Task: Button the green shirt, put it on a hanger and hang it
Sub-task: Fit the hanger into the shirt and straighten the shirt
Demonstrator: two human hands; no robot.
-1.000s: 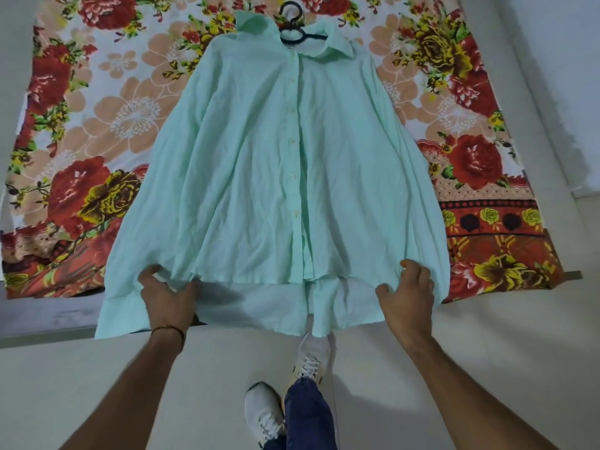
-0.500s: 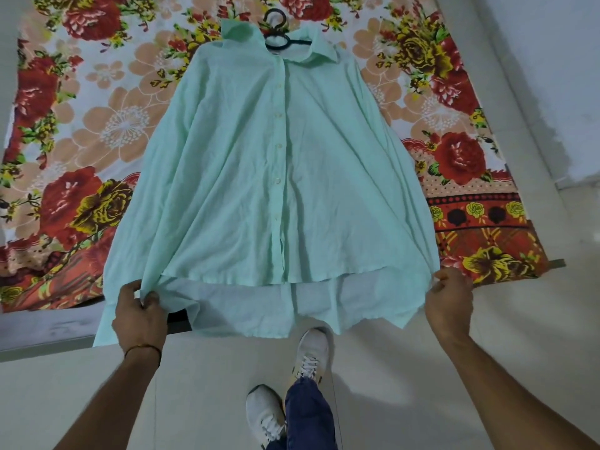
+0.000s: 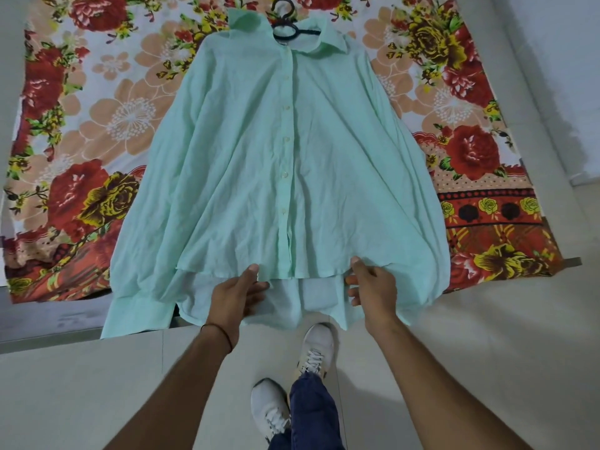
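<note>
The pale green shirt [image 3: 246, 164] lies front up on the bed, spread wide, its button row closed down the middle. A dark hanger [image 3: 285, 24] sticks out of the collar at the far end, its hook lying flat on the sheet. My left hand [image 3: 235, 295] pinches the front hem just left of the button row. My right hand [image 3: 373, 287] pinches the same hem a little to the right of it. The hem and the left cuff hang over the bed's near edge.
A flowered bedsheet [image 3: 97, 125] covers the bed under the shirt. The bed's near edge [image 3: 48, 319] runs across at the left. A pale tiled floor [image 3: 487, 352] lies below, with my white shoes [image 3: 311, 349] near the bed. A white wall [image 3: 568, 60] stands at the right.
Both hands have moved inward from the shirt's outer hem corners to the middle of the front hem, either side of the button row. The shirt lies much as before.
</note>
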